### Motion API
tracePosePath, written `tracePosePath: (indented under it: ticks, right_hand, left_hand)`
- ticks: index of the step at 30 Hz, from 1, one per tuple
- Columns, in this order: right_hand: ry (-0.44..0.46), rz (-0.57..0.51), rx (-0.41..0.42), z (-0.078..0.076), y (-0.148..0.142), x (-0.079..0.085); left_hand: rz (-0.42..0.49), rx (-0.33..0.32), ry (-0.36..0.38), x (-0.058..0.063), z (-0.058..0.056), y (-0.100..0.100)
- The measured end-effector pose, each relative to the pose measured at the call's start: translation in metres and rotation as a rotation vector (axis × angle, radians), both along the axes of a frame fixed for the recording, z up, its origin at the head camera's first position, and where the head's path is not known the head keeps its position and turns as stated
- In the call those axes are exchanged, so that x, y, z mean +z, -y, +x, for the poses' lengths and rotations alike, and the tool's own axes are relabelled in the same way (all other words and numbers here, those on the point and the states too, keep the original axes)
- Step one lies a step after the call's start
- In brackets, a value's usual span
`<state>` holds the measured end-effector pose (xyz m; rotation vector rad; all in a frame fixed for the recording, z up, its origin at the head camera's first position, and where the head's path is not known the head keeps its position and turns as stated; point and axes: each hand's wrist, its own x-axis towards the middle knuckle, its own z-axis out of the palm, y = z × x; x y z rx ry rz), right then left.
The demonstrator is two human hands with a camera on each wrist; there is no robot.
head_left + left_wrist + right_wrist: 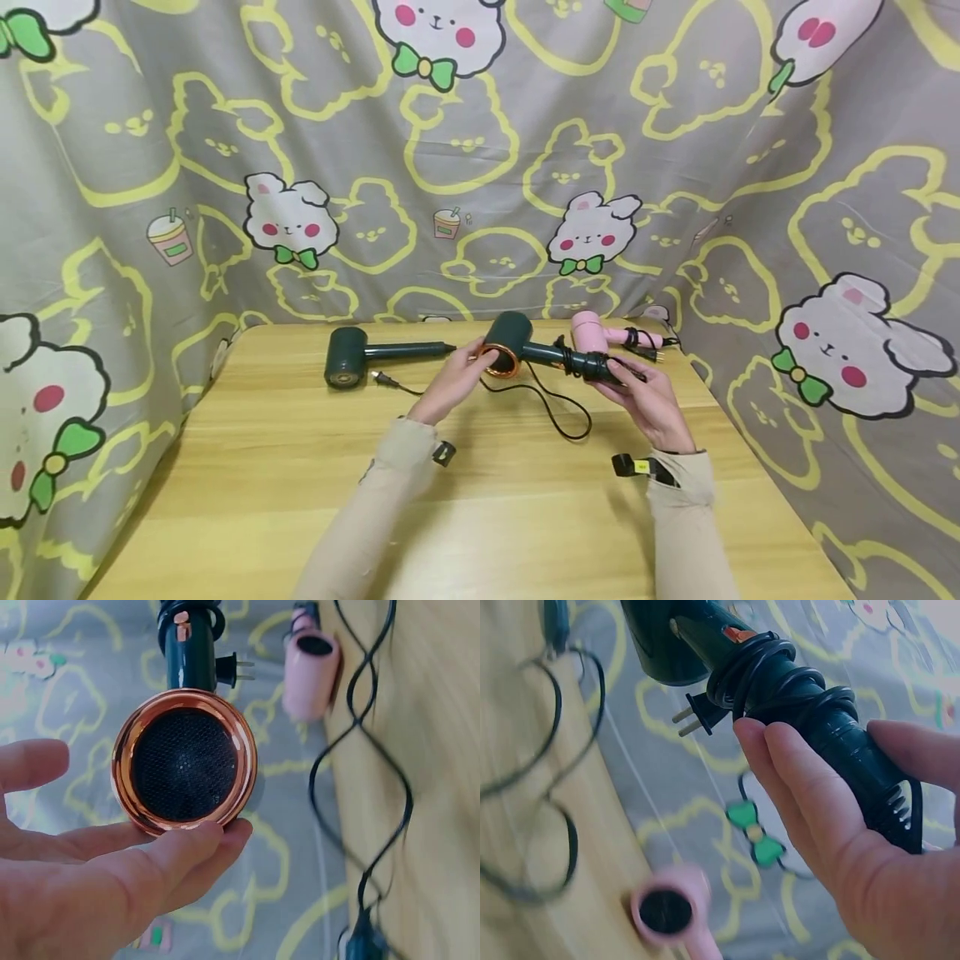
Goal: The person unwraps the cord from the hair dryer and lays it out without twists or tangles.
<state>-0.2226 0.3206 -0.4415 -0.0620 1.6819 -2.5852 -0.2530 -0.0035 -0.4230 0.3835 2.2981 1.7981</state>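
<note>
Nearby pink dryer (591, 333), second dryer (346, 353); left fingers (193, 844) pinching, right fingers (814, 776) gripping green dryer (512, 330).

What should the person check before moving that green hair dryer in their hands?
1. Left hand on the copper rim of the held dryer: ok, touching it.
2. Right hand on the handle: ok, holding it.
3. Wrapped cord: ok, wound round the handle.
4. Plug beside the handle: ok, prongs bare.
5. Loose cord: not ok, looped on the table nearby, might snag.
6. Pink dryer: ok, apart from the held dryer in both wrist views.
</note>
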Motion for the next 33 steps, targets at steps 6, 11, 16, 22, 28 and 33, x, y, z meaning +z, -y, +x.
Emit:
tracePosePath:
  ticks: [6,11,16,22,28,33]
  right_hand:
    - [-0.018,0.064,0.039,-0.022,0.033,0.005]
    - [-0.039,0.078,0.105,-0.038,0.057,0.007]
    - [-0.051,0.097,0.170,-0.047,0.078,0.003]
    - [-0.039,0.082,0.248,-0.055,0.107,-0.007]
    - [-0.032,0.095,0.286,-0.055,0.122,-0.017]
    - [-0.061,0.118,0.347,-0.057,0.134,-0.020]
  left_hand:
    - [-0.034,0.074,-0.038,0.005,0.007,0.040]
    - [-0.046,0.138,-0.041,0.005,0.011,0.071]
    - [-0.119,0.161,-0.119,-0.002,0.014,0.098]
    - [-0.306,0.165,-0.311,-0.009,0.017,0.124]
    - [-0.489,0.110,-0.400,-0.011,0.015,0.145]
    - [-0.578,0.045,-0.423,-0.007,0.014,0.160]
